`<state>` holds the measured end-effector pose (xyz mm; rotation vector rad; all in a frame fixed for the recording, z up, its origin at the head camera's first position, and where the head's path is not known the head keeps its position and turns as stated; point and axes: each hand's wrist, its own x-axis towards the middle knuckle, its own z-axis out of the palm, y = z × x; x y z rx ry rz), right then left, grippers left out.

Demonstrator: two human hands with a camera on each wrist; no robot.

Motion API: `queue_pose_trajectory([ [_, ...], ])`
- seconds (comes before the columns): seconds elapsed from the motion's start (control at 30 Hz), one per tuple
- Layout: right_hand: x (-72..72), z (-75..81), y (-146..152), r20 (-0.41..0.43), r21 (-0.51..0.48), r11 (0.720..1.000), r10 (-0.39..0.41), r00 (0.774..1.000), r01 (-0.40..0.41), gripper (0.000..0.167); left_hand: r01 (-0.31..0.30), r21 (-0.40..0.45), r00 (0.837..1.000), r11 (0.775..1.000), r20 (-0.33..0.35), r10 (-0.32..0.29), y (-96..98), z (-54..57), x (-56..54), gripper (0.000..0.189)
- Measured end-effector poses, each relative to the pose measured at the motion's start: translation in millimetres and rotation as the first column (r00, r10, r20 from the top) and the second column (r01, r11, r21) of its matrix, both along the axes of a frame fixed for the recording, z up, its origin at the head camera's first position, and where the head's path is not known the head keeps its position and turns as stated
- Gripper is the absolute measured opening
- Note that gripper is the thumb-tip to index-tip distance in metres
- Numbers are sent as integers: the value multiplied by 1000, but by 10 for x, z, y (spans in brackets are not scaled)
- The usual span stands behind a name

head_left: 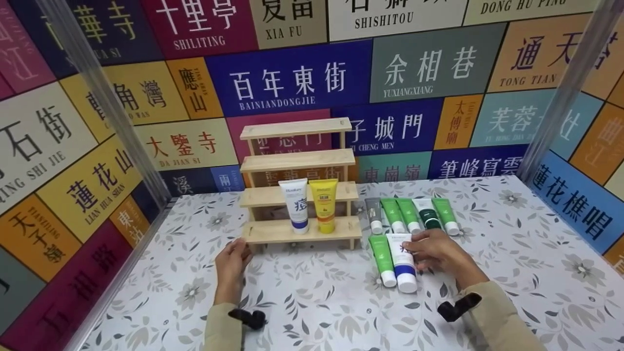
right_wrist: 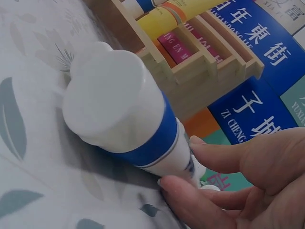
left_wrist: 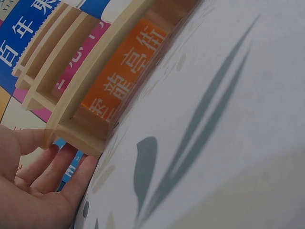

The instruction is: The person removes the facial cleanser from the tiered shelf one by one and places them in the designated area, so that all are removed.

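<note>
A stepped wooden display rack [head_left: 268,234] stands on the patterned cloth. My left hand [head_left: 231,263] holds the left end of its lowest step, thumb and fingers around the end in the left wrist view. A white tube with a blue band [right_wrist: 152,136] lies cap toward me, pinched between the thumb and fingers of my right hand [head_left: 441,251]. Right beside it, on its left, is a green tube [head_left: 382,258]. On the lowest step, a white tube [head_left: 296,207] and a yellow tube [head_left: 325,207] stand upright on their caps.
Behind my right hand lies a row of tubes: a grey one [head_left: 374,214], several green ones [head_left: 443,214] and a white and dark green one [head_left: 427,212]. Sign-covered panels [head_left: 292,73] close off the table's back and sides.
</note>
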<state>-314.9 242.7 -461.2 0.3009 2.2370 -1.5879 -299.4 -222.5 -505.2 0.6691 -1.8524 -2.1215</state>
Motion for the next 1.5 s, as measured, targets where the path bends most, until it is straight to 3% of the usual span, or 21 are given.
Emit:
queue_pose_trajectory([
  [0.23,13,161,79,-69,40,998,48,996,-45,61,6,17,1000,1000,-22,-6,-9,-2,15,44],
  [0.37,29,240,65,-160,40,996,87,983,-82,62,0,19,1000,1000,-21,1,-3,9,18,43],
  [0.47,40,301,27,-247,-1,995,94,964,-98,63,-8,24,1000,1000,-19,8,4,14,13,41],
  [0.77,191,619,-256,-449,-146,985,15,894,-90,59,15,12,1000,1000,-12,-15,-5,17,6,44],
  [1.03,274,796,-540,-502,-193,976,-9,865,-102,59,1,20,1000,1000,10,-2,-10,-6,3,42],
  [1.27,171,849,-815,-523,-248,961,-24,852,-126,58,12,14,1000,1000,18,-12,-4,-10,10,43],
  [1.5,90,917,-1138,-565,-307,941,-60,823,-143,52,13,21,1000,1000,9,-13,-16,5,2,43],
])
